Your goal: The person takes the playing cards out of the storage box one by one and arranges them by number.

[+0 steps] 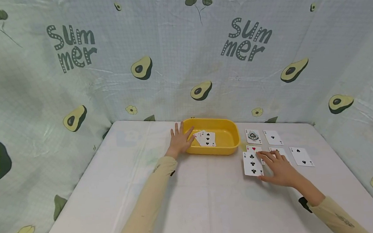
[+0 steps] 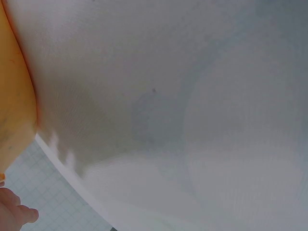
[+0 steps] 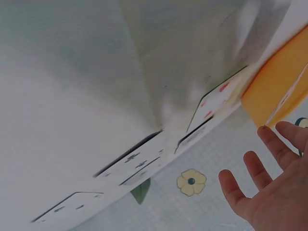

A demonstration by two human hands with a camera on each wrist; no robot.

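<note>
My right hand (image 1: 281, 169) pinches a three of clubs (image 1: 252, 164) by its right side, thumb below and fingers above. The card overlaps a hearts card (image 1: 253, 149) behind it in the head view; in the right wrist view it shows nearly edge-on beyond the fingertips. My left hand (image 1: 179, 142) rests with spread fingers at the left rim of a yellow tray (image 1: 229, 150). Inside the tray lie a few overlapping cards, a spades card (image 1: 210, 139) uppermost. Only part of the left hand (image 2: 14, 211) enters the left wrist view, beside the tray wall (image 2: 17, 101).
Right of the tray, an ace of spades (image 1: 253, 136) and another black card (image 1: 273, 137) lie face up in the back row. Nearer are a two of spades (image 1: 302, 156) and a card (image 1: 278, 150) partly hidden by my right hand. A printed cloth (image 1: 169, 36) hangs behind the white table (image 1: 191, 200).
</note>
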